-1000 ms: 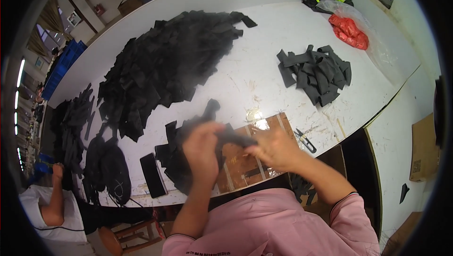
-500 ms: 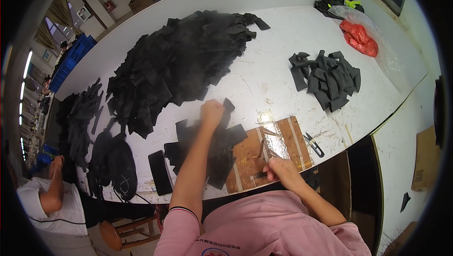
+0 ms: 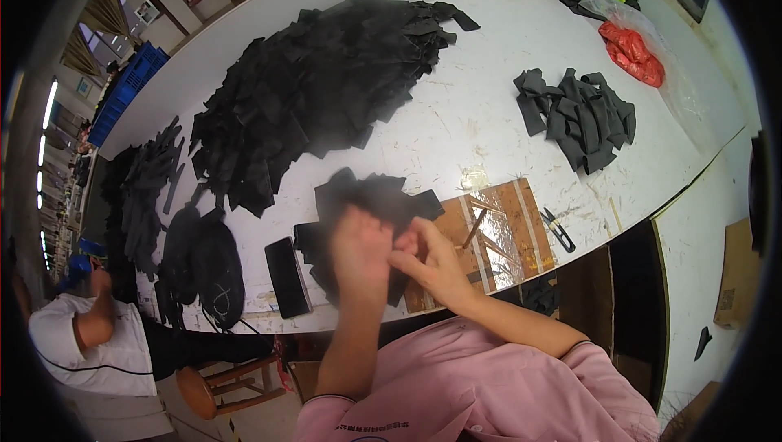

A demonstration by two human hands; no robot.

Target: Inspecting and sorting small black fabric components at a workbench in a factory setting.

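My left hand [image 3: 362, 250] is over a small pile of black fabric pieces [image 3: 334, 189] near the front edge of the table; motion blur hides its fingers. Close against it, my right hand [image 3: 432, 263] has its thumb and fingers bent together in a pinch. Whatever is between those fingertips is too small or hidden to make out. Right of the pile lies a brown wooden board [image 3: 521, 218] with pale tape strips, a shiny middle and thin sticks on it. Thread snips [image 3: 560, 230] rest beside the board's right edge.
A large heap of black fabric pieces [image 3: 285, 92] covers the far left, with a smaller dark grey pile [image 3: 582, 116] at right. A flat black rectangular object [image 3: 287, 277] lies left of my hands. Red plastic [image 3: 631, 52] sits far right. A person in white [image 3: 90, 328] works at left.
My left hand has come back from the far side of the small pile toward me. My right hand has moved left off the board and meets it. The view has shifted slightly.
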